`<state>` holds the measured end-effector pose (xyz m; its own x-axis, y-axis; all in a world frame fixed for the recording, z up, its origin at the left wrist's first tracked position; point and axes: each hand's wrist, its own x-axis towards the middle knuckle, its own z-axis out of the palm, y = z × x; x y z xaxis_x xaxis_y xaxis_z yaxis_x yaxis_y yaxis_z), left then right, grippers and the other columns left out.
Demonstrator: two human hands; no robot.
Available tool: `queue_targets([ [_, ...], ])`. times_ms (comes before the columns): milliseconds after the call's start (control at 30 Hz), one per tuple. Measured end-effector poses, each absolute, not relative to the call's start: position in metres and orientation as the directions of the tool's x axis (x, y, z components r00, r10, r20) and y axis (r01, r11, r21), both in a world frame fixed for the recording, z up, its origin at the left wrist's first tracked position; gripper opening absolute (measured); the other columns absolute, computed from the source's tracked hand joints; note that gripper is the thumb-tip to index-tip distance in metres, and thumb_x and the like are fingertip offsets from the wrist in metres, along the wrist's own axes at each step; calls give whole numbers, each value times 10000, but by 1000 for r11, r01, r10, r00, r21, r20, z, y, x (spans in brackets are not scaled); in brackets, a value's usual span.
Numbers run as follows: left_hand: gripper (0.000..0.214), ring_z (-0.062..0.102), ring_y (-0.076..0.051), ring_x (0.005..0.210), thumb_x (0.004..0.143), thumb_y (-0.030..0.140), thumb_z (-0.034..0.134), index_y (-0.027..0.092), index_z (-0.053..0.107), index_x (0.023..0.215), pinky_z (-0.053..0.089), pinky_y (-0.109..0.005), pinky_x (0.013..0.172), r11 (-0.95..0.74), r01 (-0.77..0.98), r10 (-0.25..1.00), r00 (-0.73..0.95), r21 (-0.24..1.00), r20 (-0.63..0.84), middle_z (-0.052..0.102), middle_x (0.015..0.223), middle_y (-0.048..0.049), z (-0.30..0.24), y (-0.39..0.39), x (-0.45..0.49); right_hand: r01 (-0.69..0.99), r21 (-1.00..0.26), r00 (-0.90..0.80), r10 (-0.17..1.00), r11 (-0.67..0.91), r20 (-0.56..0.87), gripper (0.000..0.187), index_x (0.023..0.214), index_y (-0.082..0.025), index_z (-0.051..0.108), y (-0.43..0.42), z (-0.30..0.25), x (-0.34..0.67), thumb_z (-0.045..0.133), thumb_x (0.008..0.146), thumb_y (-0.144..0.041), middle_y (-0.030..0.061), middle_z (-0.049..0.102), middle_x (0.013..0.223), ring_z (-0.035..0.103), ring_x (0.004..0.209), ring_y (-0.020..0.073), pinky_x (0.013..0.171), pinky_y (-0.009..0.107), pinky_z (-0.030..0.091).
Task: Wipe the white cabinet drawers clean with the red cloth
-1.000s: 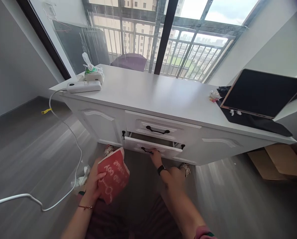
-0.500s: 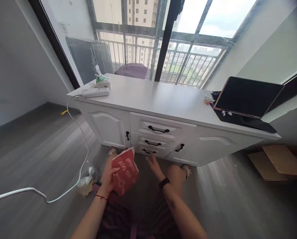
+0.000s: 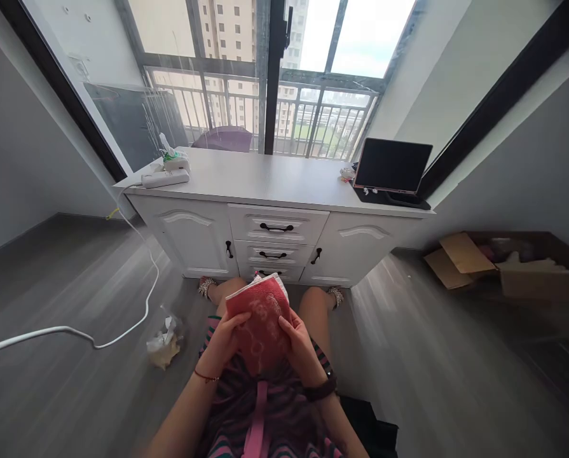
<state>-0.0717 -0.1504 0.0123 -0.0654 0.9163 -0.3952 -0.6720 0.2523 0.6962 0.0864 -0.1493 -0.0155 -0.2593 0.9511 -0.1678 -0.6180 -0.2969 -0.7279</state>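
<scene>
A red packet with pale lettering rests above my lap, held from both sides. My left hand grips its left edge with curled fingers. My right hand, with a black watch at the wrist, clasps its right edge. White paper shows at the packet's top. In front of my knees stands a white cabinet with three shut drawers, each with a black handle.
On the cabinet top sit a white power strip, a tissue pack and a dark tablet on a black mat. A white cable and crumpled tissue lie on the floor at left. Cardboard boxes are at right.
The bottom drawer went from pulled out to shut. My right hand left its handle and came back onto the red packet. The view pulled away from the cabinet.
</scene>
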Motion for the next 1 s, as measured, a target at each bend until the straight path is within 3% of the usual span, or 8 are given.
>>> queue_targets([
  [167, 469, 694, -219, 853, 534, 198, 865, 153, 712, 976, 547, -297, 785, 213, -626, 946, -60, 750, -319, 755, 934, -74, 30, -167, -60, -551, -826, -29, 992, -118, -122, 263, 919, -211, 627, -165, -8, 94, 770, 721, -309, -22, 659, 882, 594, 796, 125, 733, 218, 493],
  [267, 474, 684, -200, 876, 546, 193, 862, 168, 701, 991, 534, -287, 812, 114, -586, 956, -156, 803, -250, 749, 956, -52, 30, -175, -51, -465, -885, 89, 994, -16, -64, 226, 787, -198, 583, -170, -4, 96, 757, 733, -332, -55, 571, 733, 518, 689, 91, 647, 172, 452],
  [400, 386, 670, -192, 836, 582, 300, 845, 170, 701, 916, 536, -295, 782, 79, -519, 953, -212, 851, -218, 736, 921, -42, 34, -185, -49, -427, -904, 123, 992, 25, -30, 227, 880, -203, 602, -176, 6, 92, 659, 811, -411, -31, 597, 831, 538, 774, 114, 703, 196, 460],
  [533, 428, 631, -195, 956, 619, 315, 824, 189, 670, 998, 494, -296, 870, -52, -147, 954, -299, 988, 6, 675, 1060, -42, 45, -191, -56, -391, -920, 146, 989, 42, -17, 285, 994, -205, 599, -181, 15, 88, 624, 827, -434, -3, 635, 900, 580, 819, 150, 725, 243, 480],
  [633, 395, 607, -199, 1016, 657, 303, 800, 194, 666, 1012, 453, -306, 938, -138, 42, 932, -333, 990, 144, 654, 1084, -38, 50, -193, -61, -218, -969, 269, 962, 117, 56, 279, 958, -192, 609, -185, 23, 88, 636, 814, -430, -9, 641, 821, 582, 755, 152, 675, 250, 474],
  [733, 387, 608, -226, 1067, 659, 325, 793, 199, 695, 1012, 443, -340, 976, -59, -158, 959, -285, 986, 12, 695, 1057, -40, 46, -195, -59, -10, -988, 376, 916, 156, 140, 278, 934, -185, 627, -189, 31, 89, 627, 814, -435, -4, 655, 797, 579, 732, 159, 667, 267, 474],
  [867, 543, 650, -268, 1019, 508, 319, 864, 201, 700, 1011, 506, -379, 903, 146, -567, 930, -201, 811, -308, 733, 1003, -44, 43, -200, -50, 45, -984, 343, 923, 171, 176, 321, 1055, -196, 608, -188, 31, 90, 596, 843, -438, 28, 671, 950, 609, 872, 184, 785, 310, 490],
  [1000, 527, 660, -275, 1005, 520, 308, 865, 190, 695, 1005, 522, -382, 890, 171, -539, 912, -230, 825, -340, 736, 992, -53, 46, -204, -48, 65, -974, 366, 903, 216, 225, 468, 1263, -234, 517, -187, 27, 90, 599, 846, -430, 77, 576, 1269, 549, 1146, 227, 987, 401, 429],
])
